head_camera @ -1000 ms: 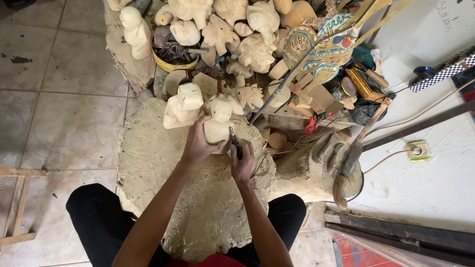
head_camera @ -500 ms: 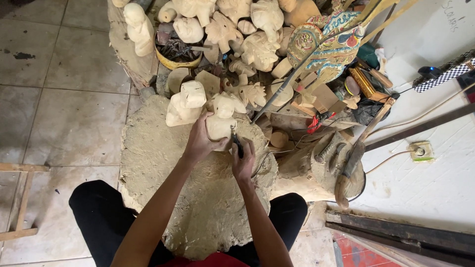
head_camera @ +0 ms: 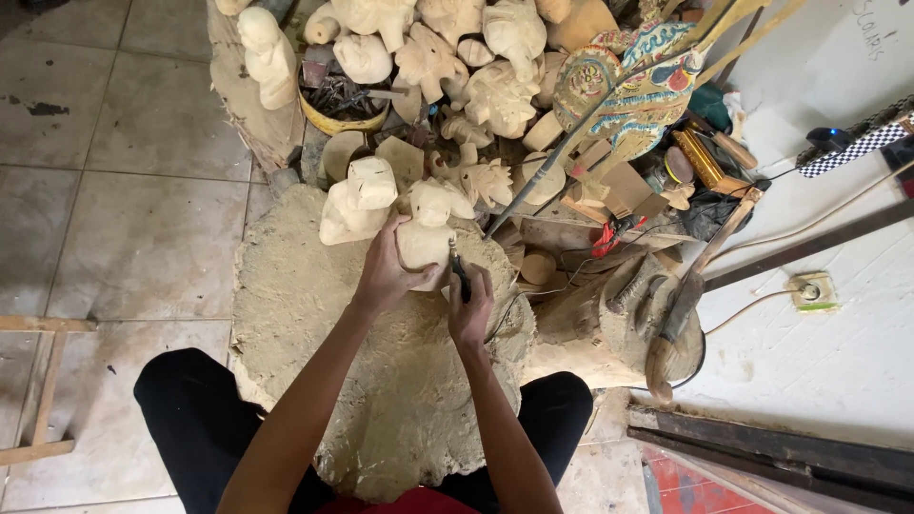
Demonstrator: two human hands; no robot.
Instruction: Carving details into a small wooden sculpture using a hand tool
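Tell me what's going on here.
A person sits on the floor at a dusty slab, carving wood. The left hand grips a pale carving standing on the slab, and the right hand holds a dark tool against its side. A second pale figure stands beside it, with many more unpainted carvings and a painted puppet piled behind.

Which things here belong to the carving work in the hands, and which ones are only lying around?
In use:
- left hand gripping the pale wooden figure
- right hand holding a dark carving tool against it
- dusty work block underneath

Lying about:
- heap of unpainted carvings
- painted figure
- yellow bowl
- wall socket
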